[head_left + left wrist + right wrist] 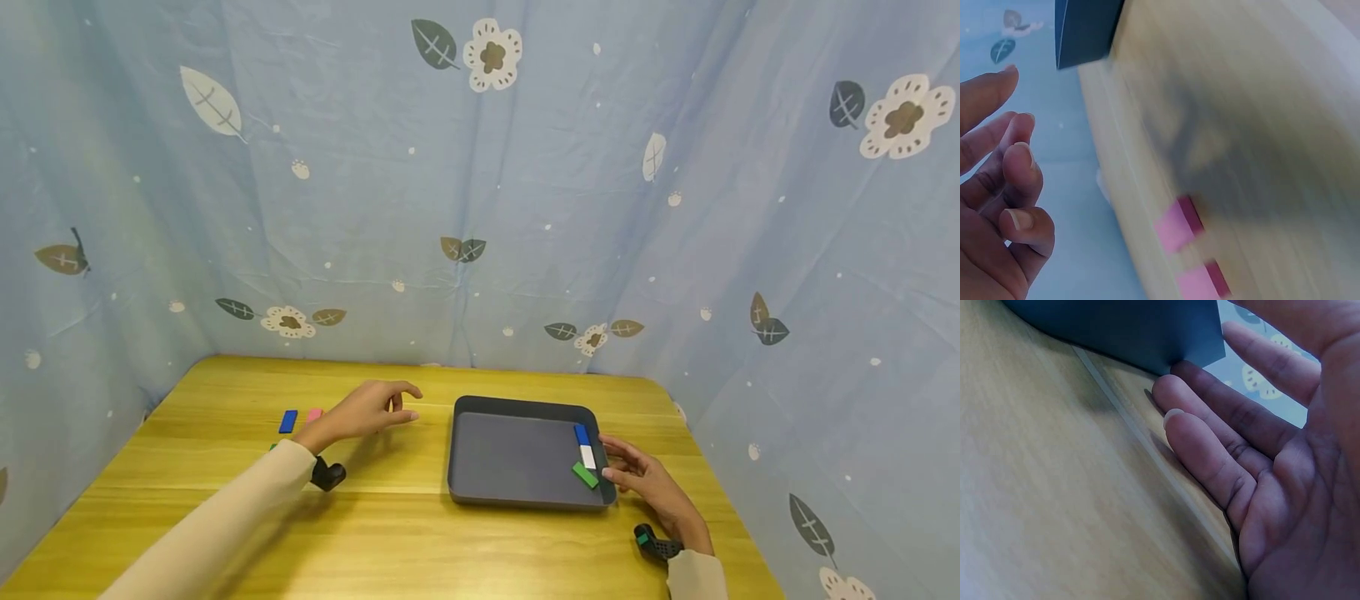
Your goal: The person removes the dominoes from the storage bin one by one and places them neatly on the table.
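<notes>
Gray tray (513, 458), prob. light, stiff & smooth, best held by opp. sides of its rim (525, 407), sat toward worktop's (420, 550) far R corner, R hand (648, 482) touching its R side, fingers spread, L hand (367, 410) empty, loosely bent.

Yellow wood-grain worktop (397, 542), with pale blue curtain (375, 200) behind and at both sides, printed with leaves (212, 102) and white flowers (480, 55).

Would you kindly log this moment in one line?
left hand: empty, above table; right hand: at tray, right side; in tray: blue block, white block, green block; on table: pink blocks
</notes>
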The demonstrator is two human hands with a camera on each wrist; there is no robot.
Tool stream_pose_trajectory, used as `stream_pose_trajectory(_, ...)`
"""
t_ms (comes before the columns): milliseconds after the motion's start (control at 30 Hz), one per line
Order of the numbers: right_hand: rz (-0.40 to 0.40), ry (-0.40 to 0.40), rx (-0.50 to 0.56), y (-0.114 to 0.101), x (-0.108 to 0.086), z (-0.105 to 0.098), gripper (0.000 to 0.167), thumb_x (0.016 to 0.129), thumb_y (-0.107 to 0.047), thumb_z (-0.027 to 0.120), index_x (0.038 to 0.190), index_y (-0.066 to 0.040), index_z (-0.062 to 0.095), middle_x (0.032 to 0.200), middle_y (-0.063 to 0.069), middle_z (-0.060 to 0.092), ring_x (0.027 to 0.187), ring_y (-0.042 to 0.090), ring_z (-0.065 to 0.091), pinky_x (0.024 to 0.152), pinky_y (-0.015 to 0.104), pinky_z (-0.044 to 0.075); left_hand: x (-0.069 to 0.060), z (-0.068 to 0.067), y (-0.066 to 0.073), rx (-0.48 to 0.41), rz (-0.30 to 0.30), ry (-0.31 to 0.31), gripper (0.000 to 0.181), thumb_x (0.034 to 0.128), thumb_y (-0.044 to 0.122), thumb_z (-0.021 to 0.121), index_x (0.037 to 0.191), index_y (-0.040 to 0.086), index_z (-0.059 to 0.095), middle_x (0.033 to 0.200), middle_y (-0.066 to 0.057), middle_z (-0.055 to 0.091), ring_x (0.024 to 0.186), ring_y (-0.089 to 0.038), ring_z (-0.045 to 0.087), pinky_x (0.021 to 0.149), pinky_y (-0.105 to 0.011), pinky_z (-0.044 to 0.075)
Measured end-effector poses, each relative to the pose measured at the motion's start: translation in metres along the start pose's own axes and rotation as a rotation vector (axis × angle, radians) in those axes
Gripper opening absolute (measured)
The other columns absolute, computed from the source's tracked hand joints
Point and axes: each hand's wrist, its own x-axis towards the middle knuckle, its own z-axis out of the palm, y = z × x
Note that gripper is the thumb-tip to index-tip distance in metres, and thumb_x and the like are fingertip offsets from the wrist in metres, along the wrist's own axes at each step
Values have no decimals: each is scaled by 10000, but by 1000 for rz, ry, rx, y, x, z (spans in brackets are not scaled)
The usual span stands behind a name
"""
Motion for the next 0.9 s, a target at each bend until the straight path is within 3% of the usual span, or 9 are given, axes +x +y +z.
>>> stream_pose_trajectory(400, -6, -8, -8, -1, -3, 0, 621, 992, -257, 717, 1558, -254, 462, 1541, 136, 453, 1145, 324, 550, 809, 400, 502, 38, 12, 27, 17, 72, -28, 304, 993, 288, 716, 1257, 140, 700, 783, 101, 598, 642, -61, 521, 646, -293, 462)
stream_pose_trajectory(667, -3, -1, -9, -2, -2, -1, 621, 985, -265, 727, 1551, -267, 472, 1528, 132, 462, 1146, 332, 548, 812, 401, 500, 68, 31, 44, 22, 114, -57, 323, 987, 313, 722, 1271, 160, 700, 773, 109, 627, 619, -58, 533, 634, -289, 464)
stream_pose_trajectory(900, 2, -4, -10, -1, -3, 0, 619, 987, -265, 723, 1551, -274, 470, 1538, 122, 452, 1155, 331, 542, 816, 406, 500, 89, 47, 58, -18, 140, -64, 340, 989, 321, 720, 1284, 155, 695, 755, 116, 615, 664, -60, 549, 702, -291, 476)
